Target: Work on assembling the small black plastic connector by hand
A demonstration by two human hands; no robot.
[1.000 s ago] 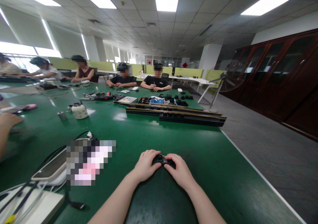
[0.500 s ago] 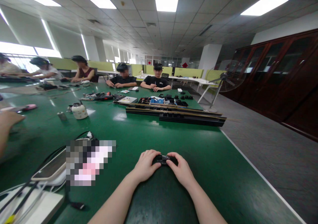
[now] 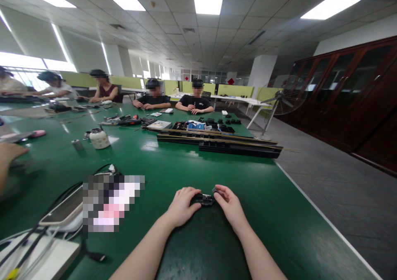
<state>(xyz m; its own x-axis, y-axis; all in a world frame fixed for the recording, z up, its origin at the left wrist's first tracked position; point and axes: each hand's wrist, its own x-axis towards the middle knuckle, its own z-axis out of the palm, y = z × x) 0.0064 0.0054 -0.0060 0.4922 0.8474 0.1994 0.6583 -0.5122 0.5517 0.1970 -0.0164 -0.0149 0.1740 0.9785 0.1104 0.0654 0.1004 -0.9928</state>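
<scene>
A small black plastic part (image 3: 206,200) lies low over the green table in front of me, with uneven detail along its top. Its left end sits between the thumb and fingers of my left hand (image 3: 182,206), which is closed on it. My right hand (image 3: 228,204) is by the other end, thumb and fingertips pinching a small dark piece (image 3: 215,190). That piece is too small to name. Whether it still touches the black part, I cannot tell.
Left of me are a phone (image 3: 62,207), cables and a white box (image 3: 46,257). Long black rails (image 3: 240,148) with thin rods lie across the table ahead. A floral jar (image 3: 99,139) stands left of them. Another person's hand (image 3: 10,154) is at far left; several people sit beyond.
My right hand has drawn back slightly to the right and up from the black part, a small dark piece now in its fingertips. My left hand has stayed in place.
</scene>
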